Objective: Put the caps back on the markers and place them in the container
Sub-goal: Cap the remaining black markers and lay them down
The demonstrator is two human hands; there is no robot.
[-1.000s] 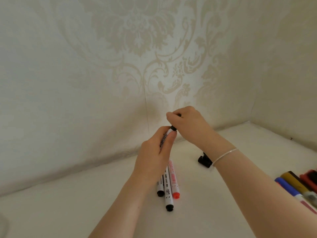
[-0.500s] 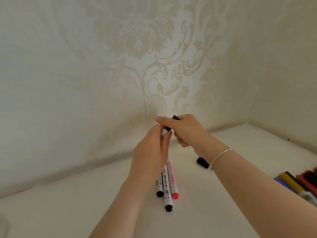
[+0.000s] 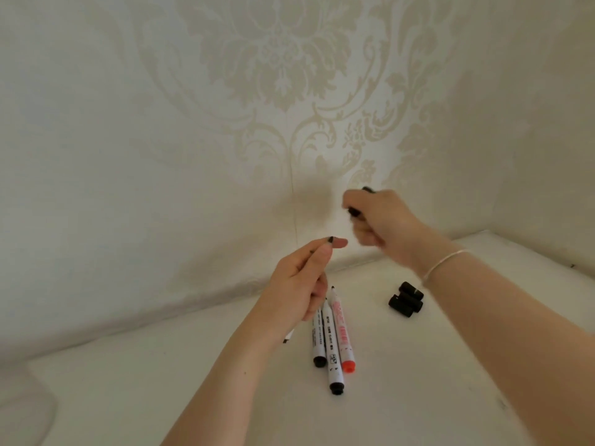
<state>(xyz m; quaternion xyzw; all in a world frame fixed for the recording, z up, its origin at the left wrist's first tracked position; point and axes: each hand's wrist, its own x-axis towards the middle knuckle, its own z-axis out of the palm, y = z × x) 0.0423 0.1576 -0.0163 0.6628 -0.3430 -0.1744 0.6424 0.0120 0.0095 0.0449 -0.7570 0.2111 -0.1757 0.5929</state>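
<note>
My left hand [image 3: 297, 284] grips a white marker [image 3: 330, 239]; its bare black tip pokes out above my fingers and its tail shows below my palm. My right hand [image 3: 380, 220], blurred, is raised to the right and pinches a black cap [image 3: 354, 212], well apart from the marker tip. Three uncapped markers lie side by side on the white surface below my left hand: two with black ends [image 3: 318, 339] [image 3: 333, 355] and one with a red end [image 3: 343, 333]. Two loose black caps [image 3: 406, 299] lie to their right.
A patterned wall runs close behind the white tabletop [image 3: 418, 397] and meets a side wall at the right. A pale rounded object [image 3: 19, 410] sits at the bottom-left corner; I cannot tell what it is.
My hands have come apart: the right hand moved up and right with the black cap, baring the marker's tip. The camera shifted, so the coloured markers at the right edge left the view.
</note>
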